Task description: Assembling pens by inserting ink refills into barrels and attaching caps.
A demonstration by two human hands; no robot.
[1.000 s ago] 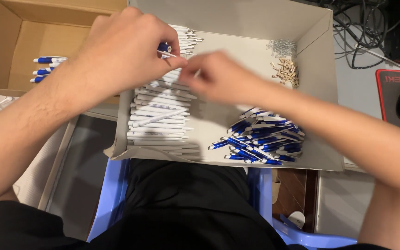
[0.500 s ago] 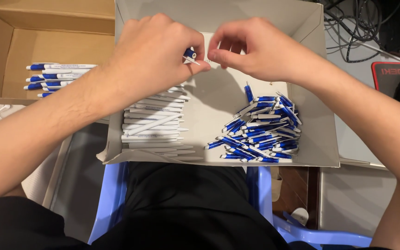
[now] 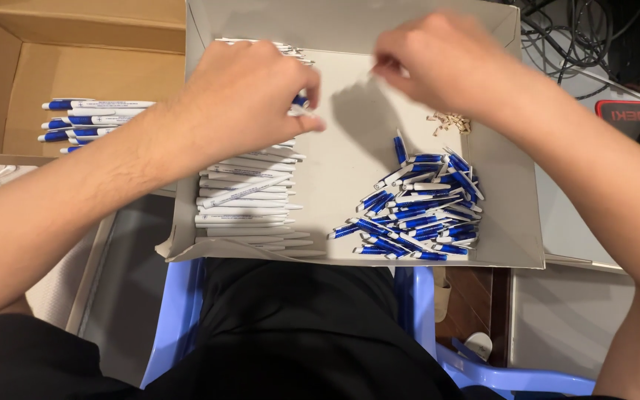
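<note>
Your left hand (image 3: 242, 96) is closed around a white and blue pen (image 3: 299, 104) above the grey tray (image 3: 350, 170). Your right hand (image 3: 438, 67), blurred, pinches something too small to identify.

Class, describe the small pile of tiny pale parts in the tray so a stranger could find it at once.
Start at the grey cardboard tray on the person's lap. Below the right hand, near the tray's right wall, lies the small pile of tiny pale parts. Unlike the blue pen pieces just below, they are beige, very small and few.
</note>
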